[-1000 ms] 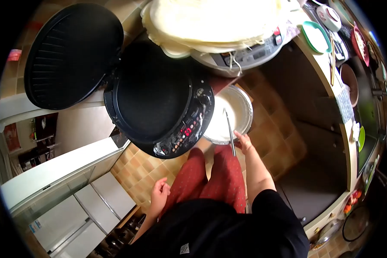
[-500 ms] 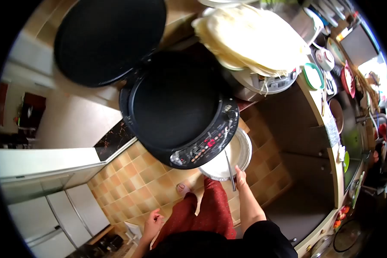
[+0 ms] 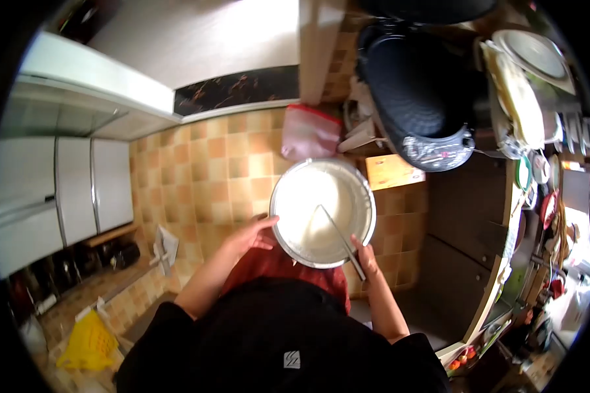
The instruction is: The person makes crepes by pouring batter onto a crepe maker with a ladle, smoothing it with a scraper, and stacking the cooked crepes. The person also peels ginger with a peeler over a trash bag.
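A round metal bowl (image 3: 368,190) of white batter is held level in front of my body. A ladle (image 3: 337,229) stands in it, its handle leaning over the rim toward my right. My right hand (image 3: 366,257) grips the right rim beside the ladle handle, thumb on the inner side. My left hand (image 3: 252,236) is at the left rim, its fingertips touching the edge and the fingers partly bent. The black open griddle (image 3: 416,85) and the stack of thin pale pancakes (image 3: 514,95) are at the upper right.
A wooden stool (image 3: 393,171) and a pink bag (image 3: 310,133) are beyond the bowl, over the tiled floor. White cabinets (image 3: 72,190) line the left. A yellow bag (image 3: 90,340) lies lower left. Dark cupboards (image 3: 459,262) and a cluttered counter run along the right.
The view has turned left, so the griddle and pancakes now appear at the upper right. The bowl has come in front of my body, and my left hand has moved from my side to its rim.
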`<state>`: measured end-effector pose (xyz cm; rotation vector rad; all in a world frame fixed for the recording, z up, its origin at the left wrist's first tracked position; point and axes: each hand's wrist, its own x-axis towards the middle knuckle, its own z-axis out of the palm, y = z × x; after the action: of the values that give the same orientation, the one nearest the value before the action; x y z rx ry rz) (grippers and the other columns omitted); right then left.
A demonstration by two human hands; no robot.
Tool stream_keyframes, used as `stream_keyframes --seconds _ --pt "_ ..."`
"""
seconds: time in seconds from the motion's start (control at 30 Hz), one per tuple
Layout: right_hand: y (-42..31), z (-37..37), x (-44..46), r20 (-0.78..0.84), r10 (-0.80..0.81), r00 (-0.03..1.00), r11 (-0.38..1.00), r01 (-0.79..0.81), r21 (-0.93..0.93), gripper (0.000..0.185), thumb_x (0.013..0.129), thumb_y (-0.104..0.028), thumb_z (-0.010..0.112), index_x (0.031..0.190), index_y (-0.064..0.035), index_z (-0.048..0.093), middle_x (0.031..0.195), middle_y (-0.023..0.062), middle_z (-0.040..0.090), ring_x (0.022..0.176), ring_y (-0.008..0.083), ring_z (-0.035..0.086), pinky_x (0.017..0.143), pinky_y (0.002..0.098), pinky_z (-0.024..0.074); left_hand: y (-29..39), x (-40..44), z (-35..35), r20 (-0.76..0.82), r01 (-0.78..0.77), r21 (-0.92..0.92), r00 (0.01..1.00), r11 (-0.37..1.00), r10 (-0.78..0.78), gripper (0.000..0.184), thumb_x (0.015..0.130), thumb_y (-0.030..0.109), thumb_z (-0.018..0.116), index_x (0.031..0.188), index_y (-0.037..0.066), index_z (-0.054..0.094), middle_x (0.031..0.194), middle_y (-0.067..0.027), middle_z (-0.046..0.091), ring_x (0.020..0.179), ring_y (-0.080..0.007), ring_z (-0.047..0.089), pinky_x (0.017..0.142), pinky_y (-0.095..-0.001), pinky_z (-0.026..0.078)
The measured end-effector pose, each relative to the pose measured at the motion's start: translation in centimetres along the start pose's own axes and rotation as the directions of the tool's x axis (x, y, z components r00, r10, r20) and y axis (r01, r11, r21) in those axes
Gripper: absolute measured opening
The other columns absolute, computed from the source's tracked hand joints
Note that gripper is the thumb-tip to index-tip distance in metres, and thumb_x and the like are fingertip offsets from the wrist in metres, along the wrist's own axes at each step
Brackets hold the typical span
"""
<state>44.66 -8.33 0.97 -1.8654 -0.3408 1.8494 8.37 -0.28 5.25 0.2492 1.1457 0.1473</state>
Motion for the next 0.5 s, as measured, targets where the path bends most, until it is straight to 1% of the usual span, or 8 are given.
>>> stream_keyframes --seconds 0.1,0.13,0.2,0.23,0.27,0.37,0.47,0.5 --pt "-1.2 3.3 0.4 0.093 -0.084 0.992 0.996 0.081 0.04 0.049 0.091 -0.033 0.063 0.122 0.005 0.057 0.108 0.0104 0.064 0.095 0.0193 0.06 0.085 0.0337 0.0466 0.7 -5.6 -0.2 -0.087 -0.01 0.1 0.996 0.995 0.019 0.074 0.088 0.044 0.065 0.142 0.004 0.034 0.129 -0.0119 0.057 0.105 -0.0256 0.061 0.089 -0.0432 0.052" --pt "-3.1 4.7 -0.3 0.108 -0.101 0.989 0.995 0.099 0.022 0.049 0.091 -0.034 0.064 0.121 0.0042 0.058 0.105 0.0095 0.065 0.091 0.0182 0.06 0.082 0.0329 0.0469 0.2 -6.3 -0.5 -0.093 -0.051 0.048 0.994 0.998 0.055 0.069 0.089 0.042 0.064 0.14 0.004 0.037 0.127 -0.012 0.058 0.104 -0.0244 0.062 0.089 -0.042 0.052" --pt "-6.3 6.3 -1.5 0.15 -0.07 0.986 0.981 0.095 -0.167 0.05 0.091 -0.032 0.064 0.123 0.0057 0.055 0.104 0.0121 0.066 0.086 0.0177 0.064 0.075 0.0303 0.0512 -1.4 -7.8 -0.7 -0.097 -0.129 -0.053 0.988 0.99 0.124 0.059 0.091 0.038 0.061 0.135 0.003 0.044 0.122 -0.0123 0.06 0.102 -0.0222 0.063 0.088 -0.0395 0.053" --pt "-7.8 7.3 -2.1 0.156 -0.129 0.979 0.962 0.161 -0.22 0.052 0.091 -0.036 0.064 0.122 0.0049 0.055 0.1 0.011 0.067 0.08 0.0166 0.064 0.069 0.0288 0.0503 -2.6 -8.0 -1.1 -0.126 -0.224 -0.122 0.97 0.967 0.209 0.049 0.092 0.03 0.058 0.13 0.001 0.048 0.118 -0.013 0.061 0.1 -0.0219 0.064 0.087 -0.0367 0.054" --pt "-8.9 8.2 -2.8 0.161 -0.185 0.969 0.937 0.224 -0.269 0.053 0.09 -0.039 0.064 0.121 0.004 0.056 0.096 0.0099 0.068 0.074 0.0155 0.064 0.063 0.0273 0.0493 -3.6 -8.4 -1.5 -0.156 -0.285 -0.163 0.953 0.945 0.26 0.047 0.092 0.027 0.058 0.129 0.0 0.048 0.117 -0.013 0.061 0.1 -0.022 0.064 0.087 -0.0371 0.054" --pt "-12.4 10.6 -6.7 0.188 -0.109 0.976 0.979 0.138 -0.15 0.053 0.092 -0.052 0.057 0.108 -0.0024 0.065 0.068 -0.0005 0.058 0.066 0.0098 0.054 0.054 0.0241 0.0401 -4.9 -9.5 -2.0 -0.25 -0.434 -0.258 0.893 0.863 0.374 0.042 0.09 0.02 0.058 0.126 -0.002 0.051 0.114 -0.0123 0.063 0.098 -0.0221 0.064 0.085 -0.0379 0.054" --pt "-13.6 8.8 -8.6 0.315 0.004 0.949 0.873 0.15 -0.464 0.068 0.094 -0.062 0.041 0.108 -0.0002 0.064 0.085 0.0107 0.069 0.07 0.0185 0.068 0.054 0.0246 0.0463 -5.0 -10.7 -1.2 -0.338 -0.536 -0.326 0.835 0.779 0.433 0.038 0.088 0.014 0.059 0.121 -0.003 0.052 0.108 -0.0112 0.064 0.094 -0.022 0.065 0.08 -0.0376 0.056" --pt "-15.7 10.5 -12.5 0.373 0.084 0.924 0.875 0.111 -0.472 0.071 0.096 -0.063 0.032 0.102 -0.0006 0.066 0.083 0.0126 0.069 0.067 0.0193 0.068 0.049 0.0243 0.0467 -4.8 -11.1 -1.0 -0.36 -0.567 -0.348 0.816 0.747 0.451 0.036 0.087 0.012 0.059 0.119 -0.003 0.053 0.105 -0.0115 0.064 0.091 -0.0221 0.065 0.077 -0.0373 0.057"
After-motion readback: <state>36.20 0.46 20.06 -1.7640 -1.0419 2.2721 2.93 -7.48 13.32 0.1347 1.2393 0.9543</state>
